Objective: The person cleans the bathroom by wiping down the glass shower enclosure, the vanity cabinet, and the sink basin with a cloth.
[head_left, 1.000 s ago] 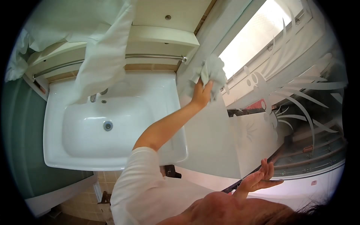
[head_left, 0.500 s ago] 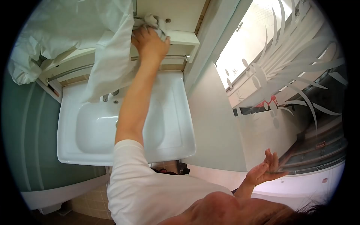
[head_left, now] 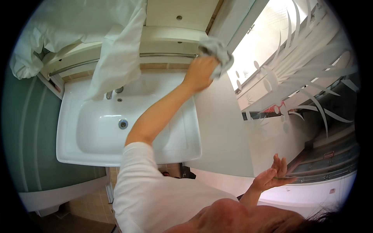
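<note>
My left hand [head_left: 200,74] is closed around a crumpled grey cloth [head_left: 218,55], which is blurred by motion. The arm reaches across the washbasin [head_left: 171,151], and the hand is beyond its right rear corner. The cloth is close to the right end of a metal towel rail [head_left: 167,55] and the pale wall panel beside it. Off to the right, my right hand [head_left: 272,174] is raised with its palm turned up and fingers apart, and nothing shows in it.
White fabric [head_left: 120,50] drapes over the shelf and rail down to the basin's back edge, near the faucet [head_left: 109,94]. A pale cabinet [head_left: 175,9] stands above the shelf. Frosted glass with leaf patterns [head_left: 268,81] is at right, and a greenish glass panel [head_left: 27,136] at left.
My left hand has moved right and toward me with the grey cloth, from the shelf by the white fabric to beyond the basin's right corner. The right hand has hardly moved.
</note>
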Demonstrator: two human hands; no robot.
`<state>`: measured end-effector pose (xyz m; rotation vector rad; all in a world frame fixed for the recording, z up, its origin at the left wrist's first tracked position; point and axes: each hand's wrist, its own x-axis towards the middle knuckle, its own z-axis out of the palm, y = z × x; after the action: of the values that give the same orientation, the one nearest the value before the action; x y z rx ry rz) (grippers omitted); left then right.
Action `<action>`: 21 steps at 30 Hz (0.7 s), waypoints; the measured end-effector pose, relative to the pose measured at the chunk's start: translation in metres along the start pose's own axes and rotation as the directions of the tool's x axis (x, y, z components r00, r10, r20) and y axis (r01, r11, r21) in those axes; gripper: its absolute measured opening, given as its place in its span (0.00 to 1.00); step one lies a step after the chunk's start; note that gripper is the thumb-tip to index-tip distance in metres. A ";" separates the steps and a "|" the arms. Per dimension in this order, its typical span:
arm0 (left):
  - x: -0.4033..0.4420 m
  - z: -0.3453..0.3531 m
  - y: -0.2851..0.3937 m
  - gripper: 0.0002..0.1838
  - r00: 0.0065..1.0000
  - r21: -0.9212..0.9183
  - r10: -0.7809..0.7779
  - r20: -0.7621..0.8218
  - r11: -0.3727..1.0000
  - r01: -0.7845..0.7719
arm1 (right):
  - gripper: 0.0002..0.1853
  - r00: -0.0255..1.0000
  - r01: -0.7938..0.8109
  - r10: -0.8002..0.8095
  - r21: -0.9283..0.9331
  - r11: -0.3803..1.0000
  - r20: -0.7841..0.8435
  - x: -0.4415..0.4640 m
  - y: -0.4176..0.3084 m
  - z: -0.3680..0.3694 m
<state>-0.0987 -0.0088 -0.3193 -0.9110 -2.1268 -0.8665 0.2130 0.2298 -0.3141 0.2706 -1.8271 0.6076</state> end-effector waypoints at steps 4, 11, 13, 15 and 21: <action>-0.070 -0.017 -0.044 0.32 0.937 0.168 -0.044 -0.346 0.980 0.108 | 0.35 1.000 0.014 -0.014 0.031 0.999 0.005 0.000 0.000 0.003; -0.013 -0.023 -0.092 0.18 0.862 0.408 -0.319 -0.394 0.780 0.475 | 0.33 1.000 0.006 -0.005 0.089 0.996 -0.013 -0.004 0.002 -0.001; 0.001 -0.005 -0.087 0.17 0.869 0.456 -0.368 -0.330 0.744 0.488 | 0.33 1.000 0.001 0.001 0.048 0.999 -0.022 -0.003 -0.003 0.002; 0.006 0.010 -0.086 0.18 0.879 0.470 -0.269 -0.395 0.763 0.444 | 0.33 0.999 -0.004 0.004 0.012 1.000 -0.039 -0.001 -0.005 0.003; -0.031 0.038 -0.044 0.19 0.941 0.130 -0.106 -0.320 0.979 0.155 | 0.36 1.000 -0.007 0.006 -0.031 1.000 -0.021 -0.001 -0.004 0.003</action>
<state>-0.1282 -0.0136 -0.3779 -0.5189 -1.9597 -0.8378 0.2126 0.2249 -0.3144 0.2374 -1.8167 0.5842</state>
